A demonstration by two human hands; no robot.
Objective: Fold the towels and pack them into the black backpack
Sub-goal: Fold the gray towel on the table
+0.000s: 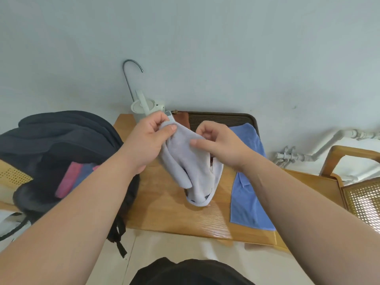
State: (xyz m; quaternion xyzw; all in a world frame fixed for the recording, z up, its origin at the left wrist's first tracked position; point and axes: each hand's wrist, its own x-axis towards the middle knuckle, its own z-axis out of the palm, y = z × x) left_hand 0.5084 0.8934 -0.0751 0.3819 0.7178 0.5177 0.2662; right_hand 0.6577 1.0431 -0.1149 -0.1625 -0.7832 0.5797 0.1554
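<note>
Towel (191,165), pale lilac, pinched at its tagged corner by left hand (147,140) and along the top edge by right hand (218,142) — tag (169,114) print too small to read. Lower hem touching table (164,212). Left of left hand, black backpack (61,136), mouth open; right of right hand, blue towel (246,198) lying flat — hem near the table's front edge.

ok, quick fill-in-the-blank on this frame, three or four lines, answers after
1. The left hand and right hand both grip the pale grey towel; the flat towel on the table is ____.
2. The black backpack sits on the person's ____ side.
3. Inside it, beside a blue fold, shows a ____ one.
Missing: blue; left; pink.
</note>
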